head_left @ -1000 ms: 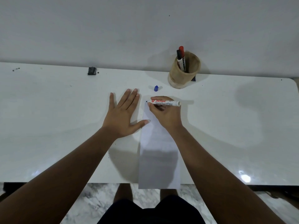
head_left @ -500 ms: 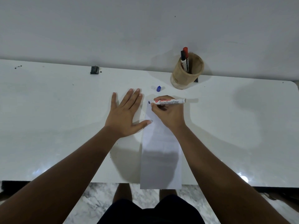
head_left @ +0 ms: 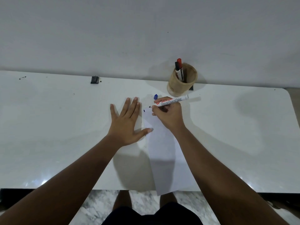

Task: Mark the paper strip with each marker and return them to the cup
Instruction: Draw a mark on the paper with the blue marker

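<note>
Here, the right hand [head_left: 168, 116] pinches a white marker [head_left: 172, 101] in a closed grip, its tip at the far end of the paper strip [head_left: 164, 153] on the white desk [head_left: 65, 127]. The left hand [head_left: 128, 125] lies flat and open, thumb on the strip's edge. Behind, a blue cap [head_left: 156, 96] sits beside the cup [head_left: 181, 83] holding two markers [head_left: 178, 69].
</note>
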